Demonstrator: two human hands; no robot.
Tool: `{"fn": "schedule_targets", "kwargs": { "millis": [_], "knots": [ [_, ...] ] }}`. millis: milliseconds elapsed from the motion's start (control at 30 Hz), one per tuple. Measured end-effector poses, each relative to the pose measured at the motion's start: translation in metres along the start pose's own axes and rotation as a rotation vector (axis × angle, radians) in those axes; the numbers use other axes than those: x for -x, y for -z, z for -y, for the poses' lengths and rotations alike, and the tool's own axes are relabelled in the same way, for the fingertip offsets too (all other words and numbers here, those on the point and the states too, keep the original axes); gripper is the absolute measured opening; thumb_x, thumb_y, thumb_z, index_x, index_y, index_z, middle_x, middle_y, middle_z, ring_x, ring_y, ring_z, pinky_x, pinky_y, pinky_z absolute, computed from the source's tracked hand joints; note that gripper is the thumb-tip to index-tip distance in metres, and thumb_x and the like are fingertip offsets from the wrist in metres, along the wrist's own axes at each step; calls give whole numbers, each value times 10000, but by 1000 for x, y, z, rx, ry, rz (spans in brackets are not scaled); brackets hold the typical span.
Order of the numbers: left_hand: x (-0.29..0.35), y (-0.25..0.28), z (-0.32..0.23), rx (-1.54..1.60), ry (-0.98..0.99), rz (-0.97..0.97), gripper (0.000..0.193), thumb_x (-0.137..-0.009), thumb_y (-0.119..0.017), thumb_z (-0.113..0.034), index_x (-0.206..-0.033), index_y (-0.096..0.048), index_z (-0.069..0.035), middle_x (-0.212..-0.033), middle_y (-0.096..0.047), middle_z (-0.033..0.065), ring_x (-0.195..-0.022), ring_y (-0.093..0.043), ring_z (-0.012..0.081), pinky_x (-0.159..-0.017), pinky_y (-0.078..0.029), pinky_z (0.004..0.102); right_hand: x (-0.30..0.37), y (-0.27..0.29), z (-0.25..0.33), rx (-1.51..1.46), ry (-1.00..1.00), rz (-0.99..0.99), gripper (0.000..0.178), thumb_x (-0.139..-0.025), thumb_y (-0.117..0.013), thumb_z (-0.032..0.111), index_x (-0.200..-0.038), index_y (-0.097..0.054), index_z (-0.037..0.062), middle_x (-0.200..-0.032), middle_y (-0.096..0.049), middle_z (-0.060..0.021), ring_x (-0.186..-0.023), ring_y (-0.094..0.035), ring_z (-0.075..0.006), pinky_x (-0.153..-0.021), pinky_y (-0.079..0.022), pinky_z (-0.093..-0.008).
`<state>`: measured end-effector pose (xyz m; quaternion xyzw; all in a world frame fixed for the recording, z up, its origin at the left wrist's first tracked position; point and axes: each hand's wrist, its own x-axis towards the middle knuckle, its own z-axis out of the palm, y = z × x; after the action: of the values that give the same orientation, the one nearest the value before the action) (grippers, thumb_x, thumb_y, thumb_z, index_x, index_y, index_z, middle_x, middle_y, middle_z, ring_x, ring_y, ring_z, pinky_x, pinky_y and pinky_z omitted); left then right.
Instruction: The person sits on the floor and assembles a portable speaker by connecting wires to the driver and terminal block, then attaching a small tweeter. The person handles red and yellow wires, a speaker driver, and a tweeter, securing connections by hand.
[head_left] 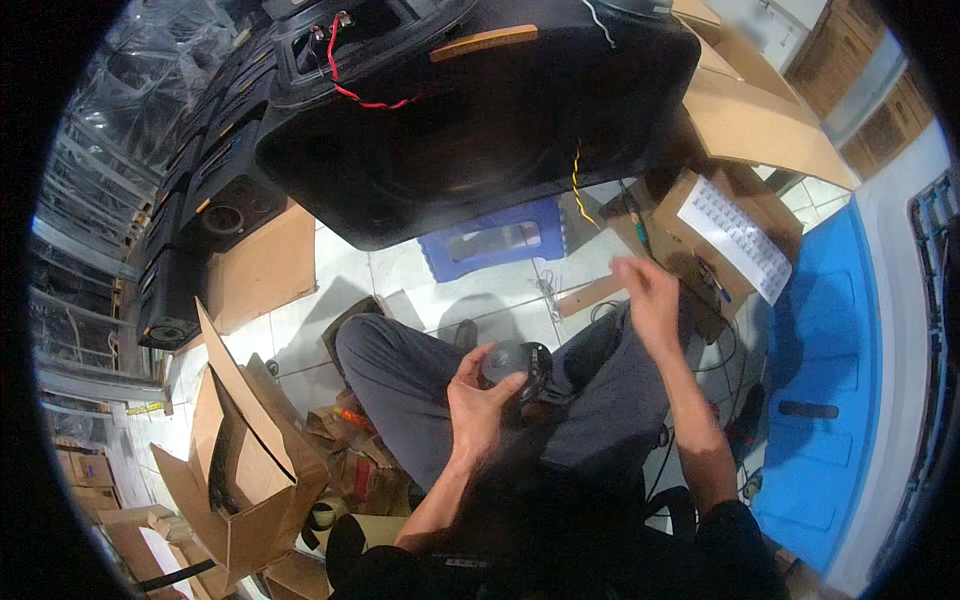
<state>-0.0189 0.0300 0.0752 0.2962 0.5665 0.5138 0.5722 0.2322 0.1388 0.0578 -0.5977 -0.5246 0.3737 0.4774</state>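
Note:
Above my lap, my left hand [482, 395] grips a round dark grey part [508, 362] by its edges, thumb on one side and fingers on the other. A black piece with small light spots shows at the part's right side; the part's exact kind is unclear. My right hand [650, 300] is raised over my right knee, its fingers curled together. Whatever those fingers may hold is too small to make out. In front of me a large black speaker cabinet [470, 130] rests on a blue plastic step stool [490, 240], with a red wire [345, 90] and a yellow-black wire [577, 185] hanging from it.
More black speakers [222, 215] line the left. An open cardboard box [250, 480] stands at lower left. At right, a printed white sheet [735, 235] and a green-handled tool [640, 235] lie on cardboard beside a blue plastic panel [825, 390]. Cables trail near my right leg.

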Motion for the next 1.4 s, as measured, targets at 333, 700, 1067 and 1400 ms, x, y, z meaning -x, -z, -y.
{"fn": "schedule_targets", "kwargs": {
  "millis": [333,700,1067,1400],
  "knots": [
    [-46,-21,-50,17,-273,79,598,-865,-745,-4,-1418,-520,31,-1368,-585,151,-1264,-549,211,-1063,-456,334,-93,-41,-44,-175,19,168,263,-965,-697,82,-1177,-712,-74,-1055,-759,-110,-990,-691,-138,-880,-529,-272],
    [-127,-91,-80,-304,-489,261,577,-871,-772,-34,-1396,-538,19,-1268,-664,100,-1136,-628,158,-1005,-494,303,-28,-14,48,-137,238,-319,168,-944,-726,80,-1052,-766,-44,-923,-766,-81,-849,-667,-112,-798,-523,-278],
    [-125,-119,-67,-209,-496,231,644,-768,-895,-90,-1298,-564,67,-1190,-683,146,-1103,-641,192,-950,-519,314,-15,-4,76,55,372,-337,128,-878,-762,26,-1001,-775,-7,-913,-750,-105,-842,-686,-175,-782,-529,-307],
    [-106,-138,-47,-125,-518,91,675,-690,-950,-115,-1217,-555,30,-1099,-660,101,-1006,-620,171,-896,-516,309,-4,-8,64,338,531,-376,159,-805,-773,27,-962,-775,52,-843,-677,-60,-837,-634,-252,-809,-448,-395]
  ]
}}
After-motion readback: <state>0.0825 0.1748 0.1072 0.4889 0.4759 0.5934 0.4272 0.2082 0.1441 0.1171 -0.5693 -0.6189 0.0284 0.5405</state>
